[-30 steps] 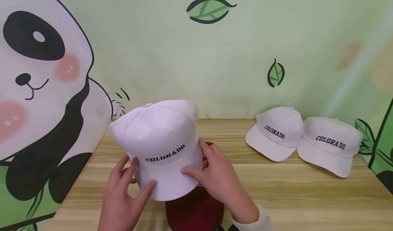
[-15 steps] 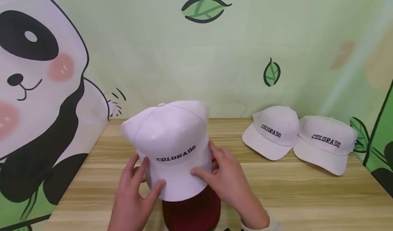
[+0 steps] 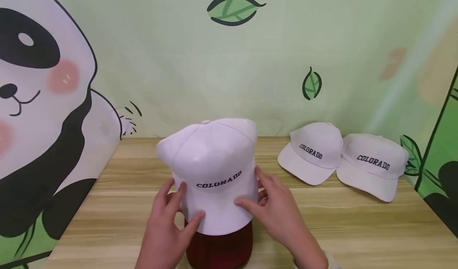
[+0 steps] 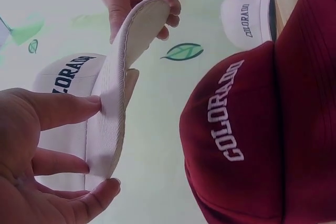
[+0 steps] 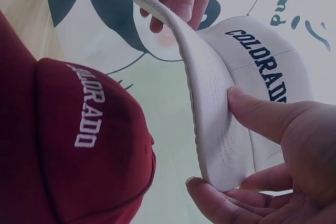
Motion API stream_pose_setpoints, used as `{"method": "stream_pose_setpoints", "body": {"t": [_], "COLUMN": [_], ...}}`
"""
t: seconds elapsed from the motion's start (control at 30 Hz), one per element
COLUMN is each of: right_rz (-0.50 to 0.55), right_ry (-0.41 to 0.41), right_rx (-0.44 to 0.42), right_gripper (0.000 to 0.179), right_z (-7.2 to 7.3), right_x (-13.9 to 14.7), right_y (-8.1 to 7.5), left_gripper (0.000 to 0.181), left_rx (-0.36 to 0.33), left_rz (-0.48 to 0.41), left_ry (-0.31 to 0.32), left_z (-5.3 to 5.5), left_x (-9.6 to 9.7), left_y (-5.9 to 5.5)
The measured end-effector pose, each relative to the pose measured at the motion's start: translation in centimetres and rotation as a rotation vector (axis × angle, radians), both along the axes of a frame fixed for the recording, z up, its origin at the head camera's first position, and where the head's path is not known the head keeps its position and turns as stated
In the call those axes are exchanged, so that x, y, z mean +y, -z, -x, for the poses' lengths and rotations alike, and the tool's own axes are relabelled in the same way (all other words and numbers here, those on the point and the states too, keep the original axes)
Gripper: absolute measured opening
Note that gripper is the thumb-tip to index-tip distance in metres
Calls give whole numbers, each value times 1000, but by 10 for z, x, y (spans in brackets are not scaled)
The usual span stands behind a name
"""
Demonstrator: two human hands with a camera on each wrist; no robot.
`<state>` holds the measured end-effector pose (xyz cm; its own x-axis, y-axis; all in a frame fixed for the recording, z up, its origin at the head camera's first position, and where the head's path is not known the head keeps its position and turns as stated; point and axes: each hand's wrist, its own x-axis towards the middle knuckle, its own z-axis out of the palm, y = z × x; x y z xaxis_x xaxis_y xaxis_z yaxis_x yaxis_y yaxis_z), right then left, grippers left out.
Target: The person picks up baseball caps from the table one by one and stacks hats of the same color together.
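Observation:
Both hands hold a white baseball cap (image 3: pixel 218 153) with dark COLORADO lettering, its brim toward me. My left hand (image 3: pixel 168 225) grips the brim's left side, thumb on top and fingers at the edge. On the right side my right hand (image 3: pixel 279 209) pinches the brim the same way. Below it a dark red cap (image 3: pixel 220 249) rests on the table, mostly hidden by the white cap in the head view. Both wrist views show a gap between the white cap and the red cap (image 4: pixel 231 140), which bears white COLORADO lettering.
Two more white COLORADO caps, a left one (image 3: pixel 313 153) and a right one (image 3: pixel 373 165), sit side by side at the table's back right. Behind the wooden table (image 3: pixel 118 189) hangs a green backdrop (image 3: pixel 171 62) printed with a panda and leaves.
The head view has shifted to the right. Against the table, both hands and the white cap have moved right and now stand more squarely over the red cap, covering more of it.

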<state>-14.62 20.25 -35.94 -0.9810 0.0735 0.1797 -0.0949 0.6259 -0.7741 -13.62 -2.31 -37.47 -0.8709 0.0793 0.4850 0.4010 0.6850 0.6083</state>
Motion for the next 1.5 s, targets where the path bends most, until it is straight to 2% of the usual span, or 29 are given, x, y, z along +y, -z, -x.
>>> {"method": "stream_pose_setpoints", "body": {"t": [0.1,0.37,0.43,0.63,0.97,1.2,1.4,1.5], "right_rz": [2,-11,-8,-1,-26,-21,-50,-61], "right_ry": [6,17,19,30,72,91,131,148], "right_rx": [-6,19,34,55,22,7,-17,-43], "right_gripper": [91,89,88,87,86,88,82,80], "right_z": [-1,-6,-8,-13,-19,-25,-29,-31], "right_x": [4,16,19,29,47,59,73,78], "right_y": [2,3,3,3,7,10,15,17], "left_gripper": [72,76,76,76,75,77,72,72], "left_rx": [-75,-195,-196,-121,-65,-93,-85,-114], "left_rz": [17,30,26,34,31,47,74,92], "left_ry": [0,6,19,61,133,153,192,206], "left_z": [0,-1,-1,0,-1,-2,-2,-1], "left_x": [4,15,18,26,41,53,65,70], "left_y": [-2,-7,-7,-4,-2,0,5,8]}}
